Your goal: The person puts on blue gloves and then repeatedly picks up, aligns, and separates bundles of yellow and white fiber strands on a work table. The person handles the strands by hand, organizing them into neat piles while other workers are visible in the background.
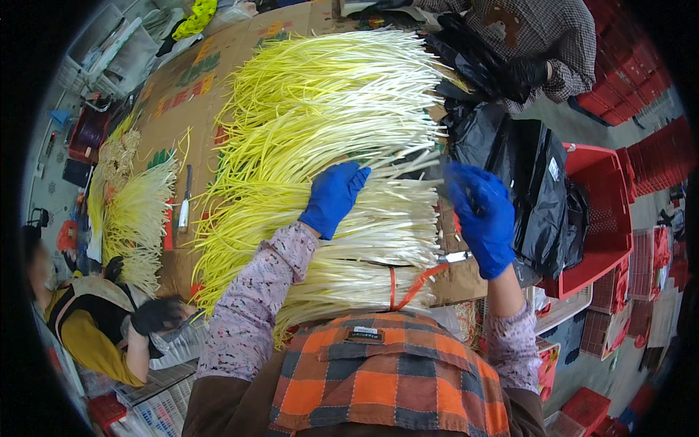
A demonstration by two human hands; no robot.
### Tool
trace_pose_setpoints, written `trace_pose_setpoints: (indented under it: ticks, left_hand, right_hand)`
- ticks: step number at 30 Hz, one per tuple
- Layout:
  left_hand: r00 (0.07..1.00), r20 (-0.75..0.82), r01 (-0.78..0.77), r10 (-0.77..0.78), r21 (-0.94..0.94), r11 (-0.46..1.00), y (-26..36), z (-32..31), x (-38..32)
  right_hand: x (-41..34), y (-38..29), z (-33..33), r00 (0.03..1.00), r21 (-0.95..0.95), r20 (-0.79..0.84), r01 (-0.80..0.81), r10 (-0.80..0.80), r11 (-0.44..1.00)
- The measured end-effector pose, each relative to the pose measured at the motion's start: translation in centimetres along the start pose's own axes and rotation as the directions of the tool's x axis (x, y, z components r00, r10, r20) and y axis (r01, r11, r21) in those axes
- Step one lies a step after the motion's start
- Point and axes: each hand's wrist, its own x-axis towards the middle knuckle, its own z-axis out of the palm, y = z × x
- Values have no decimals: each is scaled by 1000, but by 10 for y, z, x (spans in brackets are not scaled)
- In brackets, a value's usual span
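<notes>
Long yellow-and-white vegetable stalks (pixel 338 125), likely yellow chives, lie in wide layers across a cardboard-covered table. My left hand (pixel 334 199), in a blue glove, rests on the layer at its middle, fingertips at some raised white stalks; whether it grips any is unclear. My right hand (pixel 481 216), also blue-gloved and somewhat blurred, hovers just beyond the white ends, its fingers curled; its grip cannot be made out. A red tie (pixel 416 287) is around the white part of the stalks nearest me. A metal blade or tool (pixel 454 257) lies below and left of my right hand.
A black plastic bag (pixel 502 164) hangs over a red crate (pixel 598 218) at right. Across the table, a co-worker (pixel 546 49) in black gloves handles black plastic. Another co-worker (pixel 98 328) sits at left by smaller stalk bundles (pixel 136 213). A knife (pixel 185 202) lies on the cardboard (pixel 191 125).
</notes>
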Motion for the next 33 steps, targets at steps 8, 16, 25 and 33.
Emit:
trace_pose_setpoints:
  ticks: [8,16,25,33]
  left_hand:
    - [986,-69,-149,154,79,986,6,-2,-5]
    - [992,-42,-119,122,75,990,-2,-2,-6]
    - [997,-67,-40,36,-51,998,1,-2,-2]
    - [987,-19,-156,158,96,983,12,-6,-3]
  right_hand:
    - [67,14,71,932,-277,273,314,-239,908]
    - [34,75,53,928,123,103,-369,358,921]
    - [-77,75,-106,512,-417,622,-424,592,804]
    - [-39,35,-56,927,123,227,-331,298,936]
